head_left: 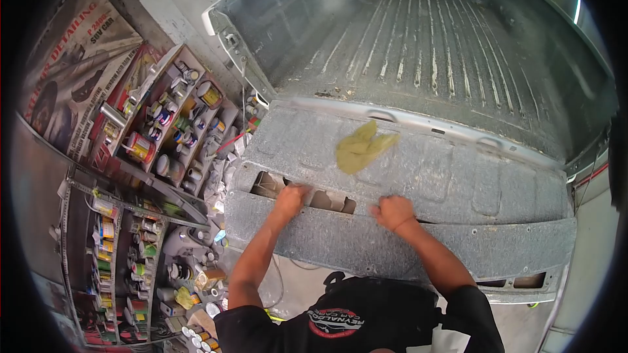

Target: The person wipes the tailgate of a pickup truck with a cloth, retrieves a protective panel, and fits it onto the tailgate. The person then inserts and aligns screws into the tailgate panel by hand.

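A long, grey, speckled tailgate cover panel (340, 238) lies across the lowered tailgate (451, 176) of a pickup truck. It sits askew, with cut-out openings (333, 202) showing above its far edge and more at the lower right. My left hand (292, 201) is closed at that far edge, beside the openings. Farther right, my right hand (395, 212) is curled over the same edge, its fingertips partly hidden. A crumpled yellow-green cloth (365, 147) rests on the tailgate beyond my hands.
Beyond the tailgate stretches the ribbed truck bed (418, 46). Shelves (176, 124) of paint cans stand at the left, with a second rack (118, 261) below them. Cans, bottles and papers crowd the floor beside the tailgate. A printed banner (78, 65) hangs on the wall.
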`<state>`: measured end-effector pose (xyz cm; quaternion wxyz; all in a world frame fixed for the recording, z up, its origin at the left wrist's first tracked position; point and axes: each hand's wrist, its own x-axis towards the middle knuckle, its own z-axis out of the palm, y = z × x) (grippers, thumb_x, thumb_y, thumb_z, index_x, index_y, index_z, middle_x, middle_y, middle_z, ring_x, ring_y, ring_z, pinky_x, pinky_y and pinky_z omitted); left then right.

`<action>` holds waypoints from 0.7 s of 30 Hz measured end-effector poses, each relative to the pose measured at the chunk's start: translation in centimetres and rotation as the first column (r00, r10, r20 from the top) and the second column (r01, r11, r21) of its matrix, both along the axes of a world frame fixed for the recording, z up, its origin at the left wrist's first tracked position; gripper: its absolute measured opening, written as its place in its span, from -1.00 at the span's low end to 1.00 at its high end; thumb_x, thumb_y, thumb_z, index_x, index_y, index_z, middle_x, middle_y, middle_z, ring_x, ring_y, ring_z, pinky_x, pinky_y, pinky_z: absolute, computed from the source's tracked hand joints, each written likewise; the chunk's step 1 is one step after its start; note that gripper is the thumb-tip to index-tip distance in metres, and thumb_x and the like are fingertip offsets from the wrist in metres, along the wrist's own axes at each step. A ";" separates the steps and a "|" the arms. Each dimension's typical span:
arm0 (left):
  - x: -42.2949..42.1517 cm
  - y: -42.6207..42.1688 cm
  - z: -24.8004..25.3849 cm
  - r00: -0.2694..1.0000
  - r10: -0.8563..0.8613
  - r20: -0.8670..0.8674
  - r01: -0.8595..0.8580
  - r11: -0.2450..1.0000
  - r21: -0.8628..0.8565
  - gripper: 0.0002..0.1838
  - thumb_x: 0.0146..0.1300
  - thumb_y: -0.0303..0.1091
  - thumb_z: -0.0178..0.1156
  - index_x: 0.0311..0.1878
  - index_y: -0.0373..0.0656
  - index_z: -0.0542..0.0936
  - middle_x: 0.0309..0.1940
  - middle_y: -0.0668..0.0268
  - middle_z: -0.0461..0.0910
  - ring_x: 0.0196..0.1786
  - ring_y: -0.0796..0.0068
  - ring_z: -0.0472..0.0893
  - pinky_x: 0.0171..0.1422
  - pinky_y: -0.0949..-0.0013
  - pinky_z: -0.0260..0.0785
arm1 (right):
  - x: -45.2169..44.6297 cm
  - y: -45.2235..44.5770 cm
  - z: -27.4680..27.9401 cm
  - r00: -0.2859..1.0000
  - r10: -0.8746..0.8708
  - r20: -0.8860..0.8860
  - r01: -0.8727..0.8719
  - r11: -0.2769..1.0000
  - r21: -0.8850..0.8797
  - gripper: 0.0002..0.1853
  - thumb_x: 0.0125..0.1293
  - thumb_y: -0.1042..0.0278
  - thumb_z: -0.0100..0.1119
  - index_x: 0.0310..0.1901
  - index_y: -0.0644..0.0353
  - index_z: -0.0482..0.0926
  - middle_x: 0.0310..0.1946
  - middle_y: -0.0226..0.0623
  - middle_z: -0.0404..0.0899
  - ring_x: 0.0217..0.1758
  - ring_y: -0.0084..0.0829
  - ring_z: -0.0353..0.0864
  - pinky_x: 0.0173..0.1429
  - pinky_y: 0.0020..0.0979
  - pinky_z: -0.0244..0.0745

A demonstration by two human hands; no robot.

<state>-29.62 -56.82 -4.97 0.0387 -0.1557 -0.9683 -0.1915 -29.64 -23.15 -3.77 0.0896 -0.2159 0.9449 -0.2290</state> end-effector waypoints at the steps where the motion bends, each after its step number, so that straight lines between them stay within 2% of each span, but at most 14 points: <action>1: -0.1 -0.5 0.0 0.995 0.074 0.067 -0.069 0.995 -0.067 -0.69 0.20 -0.37 0.20 0.02 -0.11 0.67 0.01 0.08 0.64 -0.02 0.01 0.64 0.07 0.11 0.50 | 0.1 -0.5 0.4 0.999 -0.019 -0.030 0.022 0.992 0.121 -0.65 0.29 0.07 0.13 -0.40 0.20 0.70 -0.45 0.01 0.67 -0.34 0.01 0.70 -0.15 -0.07 0.57; 2: -0.3 -1.0 0.0 0.994 0.090 0.057 -0.085 0.994 -0.073 -0.69 0.20 -0.37 0.20 0.02 -0.11 0.67 0.01 0.08 0.64 -0.02 0.01 0.64 0.07 0.11 0.50 | 0.1 -0.9 0.5 0.999 -0.003 -0.039 0.008 0.993 0.114 -0.65 0.29 0.07 0.13 -0.40 0.20 0.70 -0.45 0.01 0.67 -0.34 0.01 0.70 -0.15 -0.07 0.57; 4: -0.4 -0.7 0.7 0.984 0.074 0.163 -0.036 0.974 -0.224 -0.67 0.22 -0.40 0.11 0.04 -0.12 0.65 0.00 0.09 0.64 -0.01 0.04 0.64 0.06 0.12 0.51 | 0.3 -1.2 0.4 0.998 0.047 -0.028 -0.042 0.987 0.152 -0.60 0.35 0.05 0.05 -0.40 0.18 0.72 -0.46 -0.02 0.68 -0.35 -0.01 0.70 -0.19 -0.08 0.59; 5: -0.3 -0.6 0.6 0.984 0.087 0.158 -0.050 0.973 -0.224 -0.67 0.22 -0.40 0.11 0.04 -0.12 0.65 0.00 0.09 0.64 -0.01 0.04 0.64 0.06 0.12 0.51 | 0.4 -1.5 0.1 0.998 0.060 -0.034 -0.054 0.987 0.153 -0.60 0.35 0.05 0.05 -0.40 0.18 0.72 -0.46 -0.02 0.68 -0.35 -0.01 0.70 -0.19 -0.08 0.59; 7: -0.3 -0.3 0.4 0.997 0.021 0.079 0.012 0.920 -0.393 -0.68 0.23 -0.41 0.05 0.02 -0.12 0.64 -0.08 0.08 0.65 -0.03 0.07 0.65 0.03 0.14 0.53 | 0.5 -1.9 -1.1 0.994 0.064 -0.087 -0.047 0.982 0.184 -0.74 0.27 0.30 0.03 -0.35 0.14 0.74 -0.35 -0.09 0.71 -0.26 -0.08 0.74 -0.19 -0.09 0.62; 8: -0.2 -0.2 0.2 0.997 0.017 0.081 0.016 0.921 -0.390 -0.68 0.23 -0.41 0.05 0.02 -0.12 0.64 -0.08 0.08 0.65 -0.03 0.07 0.65 0.03 0.14 0.53 | 0.3 -2.1 -1.7 0.994 0.062 -0.086 -0.045 0.982 0.186 -0.74 0.27 0.30 0.03 -0.35 0.14 0.74 -0.35 -0.09 0.71 -0.26 -0.08 0.74 -0.19 -0.09 0.62; 10: 0.0 0.0 0.2 0.991 -0.079 -0.107 0.026 0.905 -0.425 -0.82 0.20 -0.42 0.07 -0.18 -0.14 0.62 -0.27 0.10 0.68 -0.12 0.13 0.68 -0.07 0.15 0.56 | 0.3 -2.5 -1.8 0.998 0.040 -0.056 -0.025 0.972 0.235 -0.76 0.21 0.37 0.04 -0.35 0.17 0.74 -0.34 -0.08 0.72 -0.26 -0.07 0.74 -0.17 -0.11 0.64; 13: -1.3 -0.1 0.6 0.984 -0.176 -0.016 0.148 0.874 -0.464 -0.83 0.20 -0.39 0.08 -0.20 -0.15 0.63 -0.29 0.07 0.68 -0.15 0.10 0.69 -0.07 0.12 0.56 | 0.6 -3.0 0.0 1.000 0.023 -0.017 -0.018 0.974 0.225 -0.76 0.21 0.39 0.04 -0.34 0.19 0.73 -0.33 -0.04 0.71 -0.24 -0.04 0.74 -0.15 -0.10 0.64; 14: -1.8 -0.1 0.8 0.984 -0.177 -0.015 0.150 0.875 -0.460 -0.83 0.20 -0.39 0.08 -0.20 -0.15 0.63 -0.29 0.07 0.68 -0.15 0.10 0.69 -0.07 0.12 0.56 | 0.6 -3.0 0.0 1.000 0.022 -0.015 -0.017 0.973 0.228 -0.76 0.21 0.39 0.04 -0.34 0.19 0.73 -0.33 -0.04 0.71 -0.24 -0.04 0.74 -0.15 -0.10 0.64; 16: -2.3 0.2 1.5 0.973 0.014 0.229 0.081 0.913 -0.400 -0.78 0.24 -0.31 0.14 -0.12 -0.13 0.66 -0.29 0.03 0.68 -0.18 0.01 0.67 -0.04 0.06 0.52 | 0.7 -2.9 -0.5 0.999 -0.006 -0.031 0.011 0.984 0.175 -0.79 0.18 0.42 0.05 -0.33 0.21 0.71 -0.32 0.00 0.69 -0.23 -0.01 0.72 -0.12 -0.09 0.63; 17: -2.3 -0.2 0.9 0.972 0.010 0.233 0.086 0.914 -0.397 -0.78 0.24 -0.31 0.14 -0.12 -0.13 0.66 -0.29 0.03 0.68 -0.18 0.01 0.67 -0.04 0.06 0.52 | 0.6 -2.7 -1.2 1.000 -0.009 -0.026 0.014 0.984 0.178 -0.79 0.18 0.42 0.05 -0.33 0.21 0.71 -0.32 0.00 0.69 -0.23 -0.01 0.72 -0.12 -0.09 0.63; 19: -2.2 -1.3 0.1 0.995 -0.056 0.086 0.074 0.971 -0.229 -0.78 0.24 -0.24 0.19 -0.14 -0.11 0.68 -0.37 0.02 0.67 -0.24 -0.04 0.67 -0.07 0.01 0.50 | 0.8 -2.2 -2.3 0.995 -0.025 -0.093 0.022 0.999 -0.026 -0.83 0.08 0.54 0.06 -0.33 0.30 0.64 -0.32 0.11 0.63 -0.24 0.09 0.67 -0.14 -0.05 0.60; 21: -1.2 -1.1 0.4 0.996 -0.028 0.082 0.043 0.982 -0.184 -0.80 0.25 -0.28 0.15 -0.14 -0.11 0.66 -0.37 0.01 0.67 -0.23 -0.01 0.68 -0.08 0.04 0.52 | 0.8 -1.8 -2.8 0.997 -0.025 -0.068 0.021 0.998 -0.057 -0.84 0.06 0.55 0.08 -0.33 0.29 0.64 -0.32 0.10 0.62 -0.23 0.10 0.66 -0.13 -0.05 0.58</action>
